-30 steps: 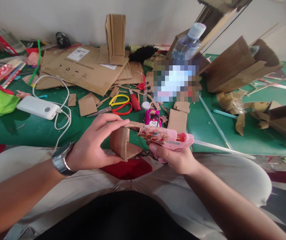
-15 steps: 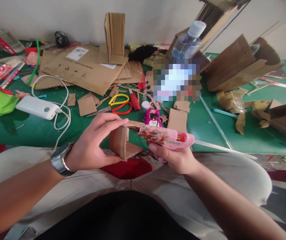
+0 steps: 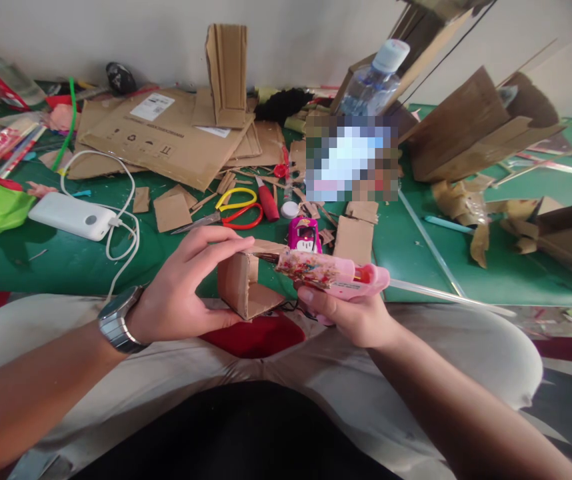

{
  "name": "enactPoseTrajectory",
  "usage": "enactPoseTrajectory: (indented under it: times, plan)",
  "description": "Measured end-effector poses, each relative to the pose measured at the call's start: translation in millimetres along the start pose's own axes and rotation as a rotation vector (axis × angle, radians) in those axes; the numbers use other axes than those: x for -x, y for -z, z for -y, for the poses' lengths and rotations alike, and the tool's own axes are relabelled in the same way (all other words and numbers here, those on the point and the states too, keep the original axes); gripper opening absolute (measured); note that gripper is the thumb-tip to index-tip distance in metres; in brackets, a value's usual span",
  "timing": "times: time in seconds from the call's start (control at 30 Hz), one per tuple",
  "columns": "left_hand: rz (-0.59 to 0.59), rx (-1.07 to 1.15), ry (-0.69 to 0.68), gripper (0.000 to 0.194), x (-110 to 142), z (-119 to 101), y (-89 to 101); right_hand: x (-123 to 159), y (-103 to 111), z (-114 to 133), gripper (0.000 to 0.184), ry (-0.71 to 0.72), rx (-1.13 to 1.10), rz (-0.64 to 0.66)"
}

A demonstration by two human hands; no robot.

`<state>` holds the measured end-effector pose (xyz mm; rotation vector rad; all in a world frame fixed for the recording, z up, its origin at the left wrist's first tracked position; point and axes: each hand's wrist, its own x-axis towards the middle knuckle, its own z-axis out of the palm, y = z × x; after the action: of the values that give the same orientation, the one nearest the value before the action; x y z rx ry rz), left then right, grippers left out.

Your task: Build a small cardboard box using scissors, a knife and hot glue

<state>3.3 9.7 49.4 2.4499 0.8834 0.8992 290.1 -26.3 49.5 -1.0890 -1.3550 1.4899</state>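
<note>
Between the thumb and fingers of my left hand is a small folded cardboard piece, held upright at the table's front edge with its open side toward the right. My right hand grips a pink hot glue gun from below. A clear glue stick sticks out of the gun's back end. The gun's dirty nozzle points left and meets the top edge of the cardboard near my left fingertips. Whether glue is coming out cannot be seen.
On the green table lie scissors, a red-handled tool, a white power bank with its cable and a magenta device. Farther back are flat cardboard, a plastic bottle and a cardboard structure.
Both hands, the cardboard piece and the glue gun stay almost in the same place. The view has shifted very slightly.
</note>
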Motion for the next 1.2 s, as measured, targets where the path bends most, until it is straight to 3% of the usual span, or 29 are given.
enactPoseTrajectory:
  times: [0.4,0.6,1.2]
  plan:
    - [0.009,-0.019,-0.004,0.089,-0.7,-1.4,2.2,-1.0,0.3,1.4,0.032,-0.006,-0.031,0.006]
    - [0.014,-0.070,0.010,0.079,0.0,-3.8,3.4,-1.7,0.3,1.8,0.028,0.022,-0.052,0.038]
    - [-0.002,-0.045,0.014,0.084,1.4,-2.5,3.4,-1.2,0.5,-0.2,0.028,0.021,-0.065,0.036]
